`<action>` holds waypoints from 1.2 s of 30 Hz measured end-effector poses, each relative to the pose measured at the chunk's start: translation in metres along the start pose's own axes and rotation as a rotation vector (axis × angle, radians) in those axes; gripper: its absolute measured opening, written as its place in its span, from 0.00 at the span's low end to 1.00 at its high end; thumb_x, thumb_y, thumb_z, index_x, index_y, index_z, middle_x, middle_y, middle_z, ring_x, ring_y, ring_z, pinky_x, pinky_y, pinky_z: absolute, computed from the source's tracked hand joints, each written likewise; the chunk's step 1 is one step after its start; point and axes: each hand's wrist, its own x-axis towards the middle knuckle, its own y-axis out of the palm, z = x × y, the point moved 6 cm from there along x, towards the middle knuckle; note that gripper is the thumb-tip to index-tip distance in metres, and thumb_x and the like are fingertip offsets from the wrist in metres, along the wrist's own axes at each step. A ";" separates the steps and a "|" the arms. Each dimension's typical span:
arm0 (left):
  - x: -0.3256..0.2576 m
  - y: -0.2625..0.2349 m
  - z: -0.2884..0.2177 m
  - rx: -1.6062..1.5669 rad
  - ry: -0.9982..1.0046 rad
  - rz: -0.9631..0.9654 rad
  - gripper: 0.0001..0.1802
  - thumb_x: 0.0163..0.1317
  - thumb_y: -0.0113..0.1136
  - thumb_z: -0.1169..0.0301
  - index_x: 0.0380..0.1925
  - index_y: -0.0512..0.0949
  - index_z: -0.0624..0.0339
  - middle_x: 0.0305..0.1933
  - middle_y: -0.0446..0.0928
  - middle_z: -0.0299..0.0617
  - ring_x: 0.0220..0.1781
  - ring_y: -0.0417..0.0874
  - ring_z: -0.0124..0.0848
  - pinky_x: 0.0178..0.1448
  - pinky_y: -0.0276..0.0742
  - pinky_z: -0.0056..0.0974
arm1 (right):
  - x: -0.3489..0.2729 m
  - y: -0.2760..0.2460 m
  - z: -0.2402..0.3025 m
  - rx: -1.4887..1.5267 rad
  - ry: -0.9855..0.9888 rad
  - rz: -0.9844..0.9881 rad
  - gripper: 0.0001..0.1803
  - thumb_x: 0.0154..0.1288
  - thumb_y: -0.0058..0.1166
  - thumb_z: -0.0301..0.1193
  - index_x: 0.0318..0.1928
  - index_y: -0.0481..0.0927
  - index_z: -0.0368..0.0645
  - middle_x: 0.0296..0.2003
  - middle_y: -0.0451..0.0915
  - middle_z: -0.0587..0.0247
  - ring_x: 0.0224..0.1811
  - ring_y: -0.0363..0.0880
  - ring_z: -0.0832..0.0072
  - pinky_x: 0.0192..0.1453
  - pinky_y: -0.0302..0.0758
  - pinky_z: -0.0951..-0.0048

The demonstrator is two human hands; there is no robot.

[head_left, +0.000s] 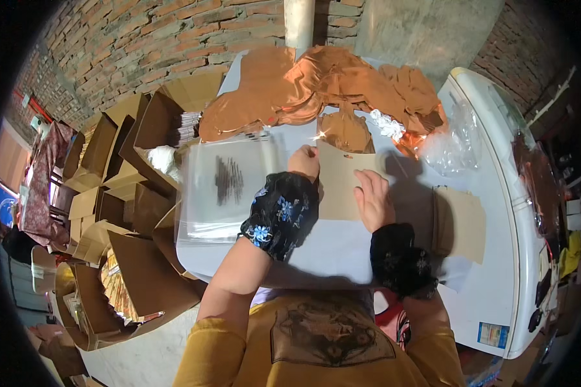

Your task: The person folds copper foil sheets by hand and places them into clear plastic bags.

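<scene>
A flat tan card (337,193) lies on the pale cloth-covered table in front of me. Shiny copper-coloured fabric (346,131) meets its far edge. My left hand (305,162) is closed at the card's upper left edge; whatever its fingers pinch is hidden. On the card's right side rests my right hand (374,200), open, fingers stretched out and lying on the surface. Left of the card is a stack of clear plastic sleeves (200,164). More tan cards (466,226) are stacked to the right.
A heap of copper fabric (258,103) spreads across the far side. Near it lie small white pieces (387,124) and a crumpled clear plastic bag (455,142). Open cardboard boxes (155,264) with packed goods crowd the left. A white rounded edge (519,213) borders the right.
</scene>
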 end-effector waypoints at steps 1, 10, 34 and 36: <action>0.004 0.004 0.006 -0.003 -0.013 0.026 0.18 0.64 0.65 0.59 0.46 0.85 0.61 0.38 0.87 0.50 0.38 0.88 0.38 0.45 0.80 0.38 | -0.002 -0.002 0.002 0.011 0.004 -0.003 0.29 0.65 0.58 0.26 0.66 0.71 0.49 0.59 0.72 0.56 0.60 0.68 0.53 0.66 0.67 0.57; 0.024 0.002 -0.002 0.187 0.159 0.192 0.18 0.63 0.60 0.57 0.42 0.84 0.60 0.46 0.83 0.56 0.50 0.85 0.50 0.54 0.79 0.46 | -0.006 -0.005 0.000 -0.037 0.032 0.065 0.25 0.69 0.55 0.35 0.67 0.74 0.59 0.60 0.69 0.53 0.63 0.64 0.53 0.68 0.66 0.58; 0.048 -0.014 -0.073 0.174 0.540 0.277 0.08 0.65 0.56 0.73 0.40 0.83 0.60 0.40 0.84 0.46 0.41 0.86 0.40 0.45 0.80 0.40 | -0.003 -0.006 0.003 -0.103 -0.075 -0.031 0.24 0.66 0.60 0.37 0.63 0.79 0.60 0.59 0.70 0.51 0.55 0.69 0.52 0.61 0.69 0.57; 0.042 -0.016 -0.063 0.308 0.702 0.191 0.09 0.66 0.54 0.75 0.40 0.83 0.61 0.42 0.82 0.45 0.43 0.86 0.38 0.45 0.80 0.39 | -0.001 -0.005 0.008 -0.093 -0.084 -0.029 0.24 0.66 0.60 0.37 0.63 0.79 0.60 0.58 0.70 0.51 0.55 0.69 0.52 0.61 0.70 0.57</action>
